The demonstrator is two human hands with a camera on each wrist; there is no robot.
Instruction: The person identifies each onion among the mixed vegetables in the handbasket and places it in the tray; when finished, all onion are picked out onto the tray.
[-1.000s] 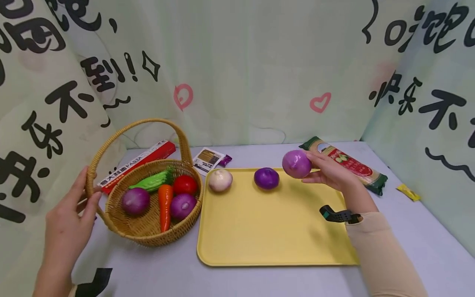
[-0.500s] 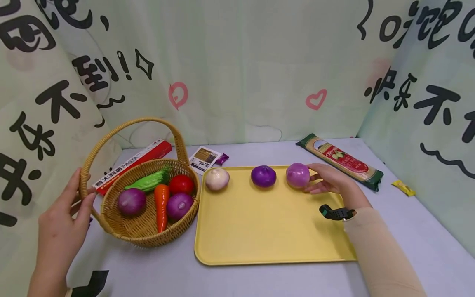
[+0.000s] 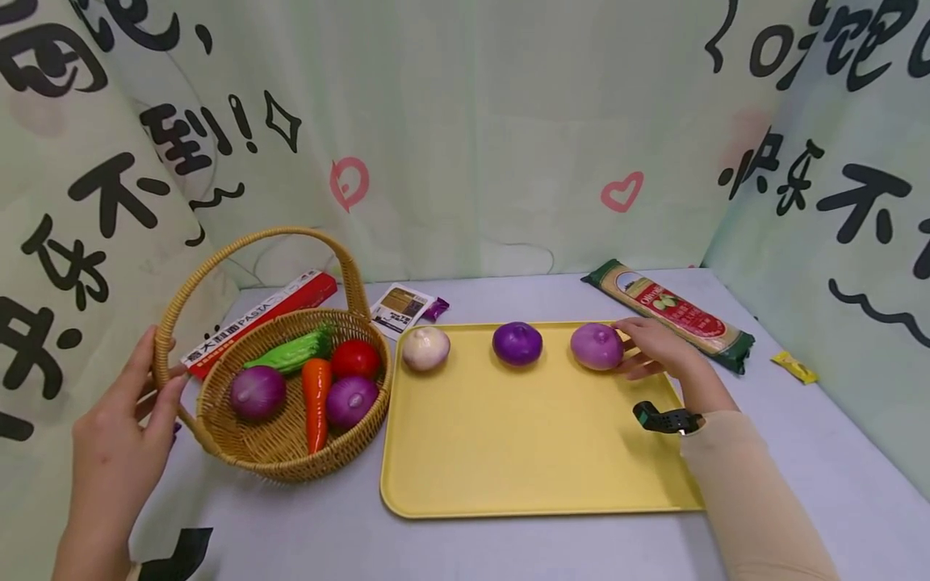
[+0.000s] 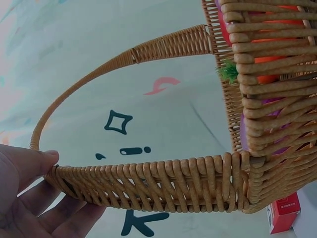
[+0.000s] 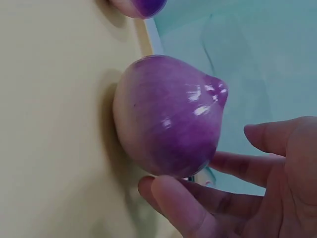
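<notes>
My left hand (image 3: 119, 448) grips the side of the arched handle of a wicker basket (image 3: 291, 468); the left wrist view shows thumb and fingers round the handle (image 4: 148, 183). My right hand (image 3: 663, 355) is beside a light purple onion (image 3: 596, 347), which sits on the yellow tray (image 3: 538, 452) near its far edge. In the right wrist view the fingers are spread, with fingertips (image 5: 171, 191) at the onion's side, not wrapped round it. A darker purple onion (image 3: 517, 344) and a white onion (image 3: 425, 349) stand to its left in a row.
Inside the basket lie a green vegetable (image 3: 291, 353), a tomato (image 3: 356, 359), a carrot (image 3: 316, 403) and two purple onions (image 3: 257, 393). Behind are a red pasta box (image 3: 269, 315), a printed packet (image 3: 400, 311) and a green-ended packet (image 3: 668, 311). A yellow sachet (image 3: 793, 367) lies right.
My right hand has lowered the light purple onion onto the tray, and the onion has then shifted slightly right. The left hand stays on the basket handle.
</notes>
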